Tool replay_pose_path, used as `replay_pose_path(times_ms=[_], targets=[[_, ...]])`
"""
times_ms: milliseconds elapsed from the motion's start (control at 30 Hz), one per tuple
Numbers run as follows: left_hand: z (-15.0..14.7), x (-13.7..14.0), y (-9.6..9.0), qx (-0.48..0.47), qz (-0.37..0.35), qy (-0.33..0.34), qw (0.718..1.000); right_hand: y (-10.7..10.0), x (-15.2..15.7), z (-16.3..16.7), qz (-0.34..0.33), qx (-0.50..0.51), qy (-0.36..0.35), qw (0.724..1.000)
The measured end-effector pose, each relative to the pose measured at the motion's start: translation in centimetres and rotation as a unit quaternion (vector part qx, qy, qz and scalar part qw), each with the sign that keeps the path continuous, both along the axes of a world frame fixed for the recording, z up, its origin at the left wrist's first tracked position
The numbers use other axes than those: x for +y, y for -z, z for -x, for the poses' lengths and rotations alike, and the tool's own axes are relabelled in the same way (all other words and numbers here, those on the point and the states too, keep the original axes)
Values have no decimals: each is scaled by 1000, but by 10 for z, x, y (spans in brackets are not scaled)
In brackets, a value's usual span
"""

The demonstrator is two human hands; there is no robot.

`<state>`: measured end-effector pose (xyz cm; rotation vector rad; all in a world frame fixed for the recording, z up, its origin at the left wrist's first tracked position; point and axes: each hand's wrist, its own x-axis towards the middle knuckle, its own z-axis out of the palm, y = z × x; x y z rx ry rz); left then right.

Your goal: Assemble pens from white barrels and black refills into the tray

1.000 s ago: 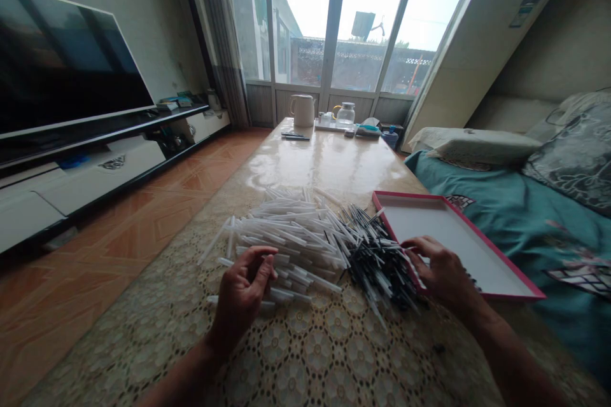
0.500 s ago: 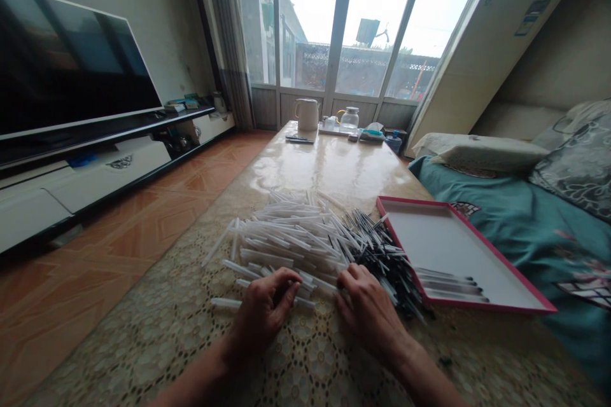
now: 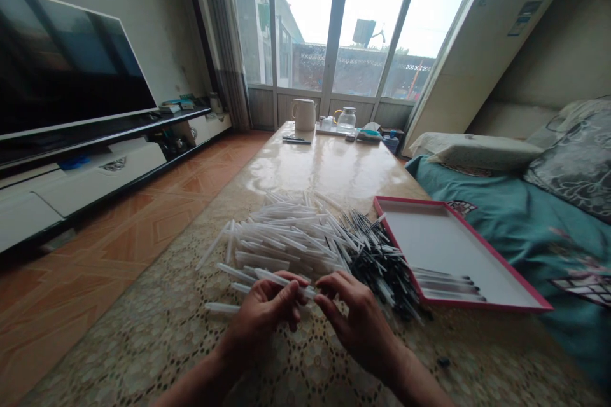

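Observation:
My left hand (image 3: 270, 308) is closed around a translucent white pen barrel (image 3: 274, 278), which slants down to the right between thumb and fingers. At the barrel's right end, my right hand (image 3: 351, 305) has its thumb and fingertips drawn together; whatever they pinch is too small to make out. Just beyond both hands lies a heap of similar white barrels (image 3: 286, 232). To its right, a pile of dark pen refills (image 3: 382, 267) spreads against a red-edged shallow box (image 3: 458, 235). Inside the box, several pens with black ends (image 3: 451, 286) lie side by side.
A small black piece (image 3: 443, 362) lies right of my right forearm. Loose barrels lie left of my left hand. Far along the patterned table (image 3: 157, 324) stand a beige jug (image 3: 304, 116) and a glass pitcher (image 3: 347, 118). A teal-covered sofa (image 3: 496, 203) borders the right side.
My left hand has picked up a pen barrel and raised it slightly. My right hand has drawn back from the heap's edge to the barrel's right end.

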<state>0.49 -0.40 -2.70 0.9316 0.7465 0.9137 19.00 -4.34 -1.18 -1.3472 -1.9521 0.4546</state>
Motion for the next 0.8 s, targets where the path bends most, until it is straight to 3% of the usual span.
replay_pose_path(times_ms=[100,167,467,700,800], targets=[[3,0,-6,-19,47,-59,997,11,9,-16,-28,-73,117,990],[5,1,-9,-35,78,-81,993,17,14,-27,-35,-135,152,978],[5,2,-10,-60,91,-97,989,21,19,-31,-63,-297,118,945],[4,0,-16,-60,111,-107,986,10,13,-26,-182,-97,46,977],[3,0,-15,-57,108,-120,985,8,7,-19,-193,-69,24,979]])
